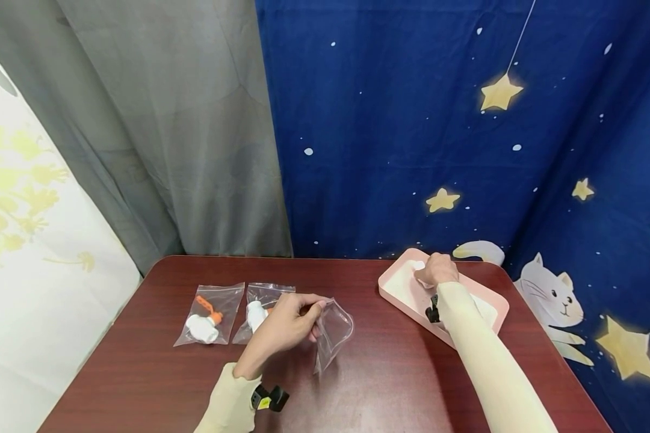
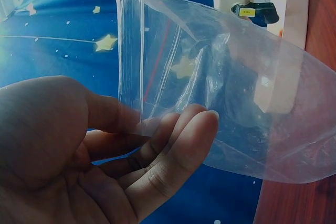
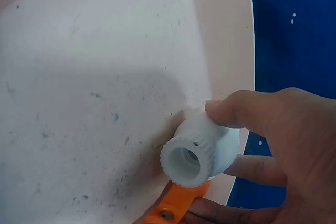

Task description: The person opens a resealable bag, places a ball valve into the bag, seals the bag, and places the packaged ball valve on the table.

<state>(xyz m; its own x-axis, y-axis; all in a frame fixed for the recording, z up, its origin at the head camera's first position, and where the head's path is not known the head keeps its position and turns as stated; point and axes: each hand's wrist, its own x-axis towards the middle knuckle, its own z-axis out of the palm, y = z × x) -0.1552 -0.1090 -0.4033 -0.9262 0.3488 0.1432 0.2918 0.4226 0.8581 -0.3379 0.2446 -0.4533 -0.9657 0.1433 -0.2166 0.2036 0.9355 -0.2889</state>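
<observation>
In the head view my left hand (image 1: pixel 288 320) pinches a clear zip bag (image 1: pixel 333 334) by its edge, above the middle of the table. The left wrist view shows this bag (image 2: pixel 231 93) with a red line near its zip; no object shows inside it. Over the pink tray (image 1: pixel 498 296) at the right, my right hand (image 1: pixel 439 270) reaches in. Its thumb and fingers grip a white plastic ball valve (image 3: pixel 202 148) with an orange handle (image 3: pixel 176 203), as the right wrist view shows. The valve lies against the tray's white bottom, near a side wall.
Two clear bags stand out on the left of the brown table (image 1: pixel 368 385). One holds a white valve (image 1: pixel 202 329) with an orange handle; the other valve (image 1: pixel 256 314) is partly hidden behind my left hand. Grey and blue curtains (image 1: pixel 390 150) hang behind the table.
</observation>
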